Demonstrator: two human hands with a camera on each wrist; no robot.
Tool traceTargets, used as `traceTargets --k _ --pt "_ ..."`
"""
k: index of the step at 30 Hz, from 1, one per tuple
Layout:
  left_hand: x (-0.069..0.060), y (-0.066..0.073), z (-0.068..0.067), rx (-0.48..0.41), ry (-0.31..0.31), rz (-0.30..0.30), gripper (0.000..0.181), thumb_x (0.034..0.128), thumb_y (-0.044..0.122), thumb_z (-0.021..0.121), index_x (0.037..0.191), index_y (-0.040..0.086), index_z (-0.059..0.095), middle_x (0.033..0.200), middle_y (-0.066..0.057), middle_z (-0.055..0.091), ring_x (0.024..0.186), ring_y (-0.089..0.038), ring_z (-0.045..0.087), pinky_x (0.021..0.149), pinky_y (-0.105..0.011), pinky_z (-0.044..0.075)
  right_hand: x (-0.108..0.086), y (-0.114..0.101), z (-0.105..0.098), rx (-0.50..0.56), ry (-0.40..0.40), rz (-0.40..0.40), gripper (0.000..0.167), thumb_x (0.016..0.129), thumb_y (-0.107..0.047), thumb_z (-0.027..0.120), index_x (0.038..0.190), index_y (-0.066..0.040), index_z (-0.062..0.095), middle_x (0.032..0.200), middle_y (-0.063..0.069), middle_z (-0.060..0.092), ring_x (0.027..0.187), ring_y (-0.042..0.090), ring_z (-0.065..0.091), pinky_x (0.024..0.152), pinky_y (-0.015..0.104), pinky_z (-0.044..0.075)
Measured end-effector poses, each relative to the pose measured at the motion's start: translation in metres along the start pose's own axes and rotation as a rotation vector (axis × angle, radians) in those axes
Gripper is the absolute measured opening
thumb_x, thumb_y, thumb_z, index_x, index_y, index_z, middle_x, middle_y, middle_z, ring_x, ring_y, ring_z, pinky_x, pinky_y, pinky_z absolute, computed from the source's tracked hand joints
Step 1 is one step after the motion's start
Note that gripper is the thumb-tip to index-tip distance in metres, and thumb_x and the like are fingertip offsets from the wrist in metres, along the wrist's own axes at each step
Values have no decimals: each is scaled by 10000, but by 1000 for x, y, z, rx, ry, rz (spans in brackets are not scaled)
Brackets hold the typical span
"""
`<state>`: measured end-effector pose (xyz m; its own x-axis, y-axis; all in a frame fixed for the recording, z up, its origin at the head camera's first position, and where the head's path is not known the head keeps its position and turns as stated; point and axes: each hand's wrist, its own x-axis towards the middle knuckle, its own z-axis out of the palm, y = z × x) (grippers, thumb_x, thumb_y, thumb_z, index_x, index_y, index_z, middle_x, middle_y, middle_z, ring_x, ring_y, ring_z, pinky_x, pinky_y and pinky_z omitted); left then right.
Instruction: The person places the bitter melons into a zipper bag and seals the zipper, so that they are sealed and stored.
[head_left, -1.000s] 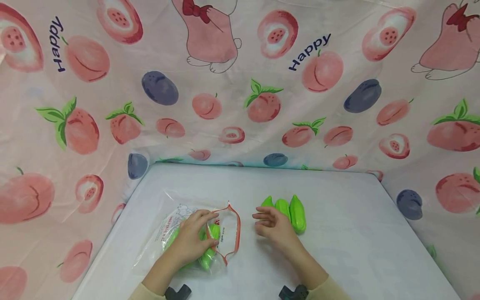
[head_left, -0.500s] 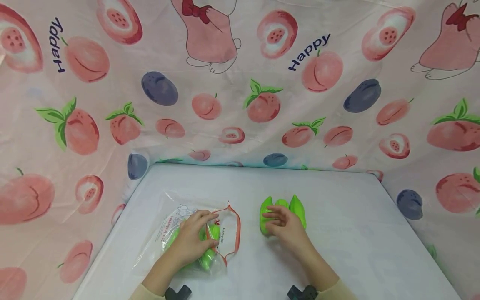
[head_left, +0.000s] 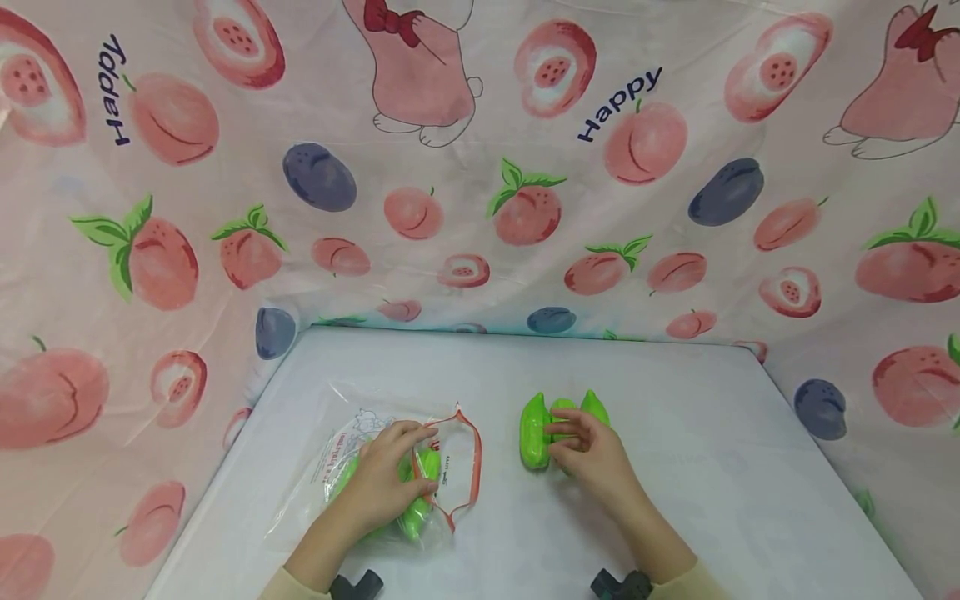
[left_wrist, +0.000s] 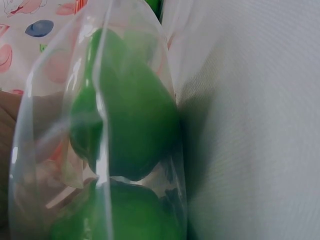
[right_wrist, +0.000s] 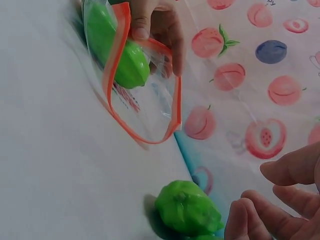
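A clear plastic zip bag (head_left: 307, 492) with an orange-edged mouth lies at the left of the table, its mouth standing apart. Inside it are green, glossy, elongated vegetable-like pieces (head_left: 414, 517). My left hand (head_left: 390, 483) holds the bag near its mouth, thumb and fingers set around the rim. Three similar green pieces with pointed tips lie side by side to the right; the leftmost one (head_left: 535, 433) shows whole. My right hand (head_left: 596, 458) is over the other two, partly hiding them. Its fingers (right_wrist: 292, 167) are relaxed, with nothing between them.
A white cloth (head_left: 720, 467) covers the table. Behind and at both sides hangs a pink fruit-print curtain (head_left: 450, 208). A black wrist mount (head_left: 621, 585) sits on the right forearm, another (head_left: 356, 585) on the left.
My right hand has shifted rightward across the row of green pieces, uncovering the leftmost one. The left hand and the zip bag have stayed in place.
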<state>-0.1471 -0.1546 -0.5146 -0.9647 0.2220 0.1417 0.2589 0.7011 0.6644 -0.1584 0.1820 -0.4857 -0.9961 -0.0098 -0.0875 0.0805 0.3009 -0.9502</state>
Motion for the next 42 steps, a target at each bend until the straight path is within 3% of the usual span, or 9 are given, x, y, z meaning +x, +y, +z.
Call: traceTargets --k 10,23,31,42 --pt "0 -2 2 7 21 29 789 747 209 996 1447 351 661 1452 74 626 1378 -241 600 1155 -573 364 1 1 -17 -39 32 14 583 934 6 741 1491 -74 587 1344 179 733 1113 252 718 788 210 604" --pt "0 -1 -1 -17 -12 -1 783 758 235 990 1454 361 653 1464 95 608 1406 -209 575 1206 -552 331 5 5 -37 -71 77 18 553 968 -4 722 1496 -80 576 1375 216 710 1095 241 728 790 221 619" --pt "0 -1 0 -6 7 15 787 748 196 994 1451 329 666 1444 99 619 1383 -213 590 1166 -552 368 8 8 -45 -97 102 43 576 980 -8 719 1524 -75 546 1394 214 699 1041 169 717 775 227 622" --pt "-1 1 0 -6 7 12 779 748 184 992 1449 301 673 1436 116 619 1372 -209 593 1152 -541 378 10 12 -55 -139 130 69 566 992 -31 711 1530 -86 542 1397 217 694 1073 222 711 781 240 631"
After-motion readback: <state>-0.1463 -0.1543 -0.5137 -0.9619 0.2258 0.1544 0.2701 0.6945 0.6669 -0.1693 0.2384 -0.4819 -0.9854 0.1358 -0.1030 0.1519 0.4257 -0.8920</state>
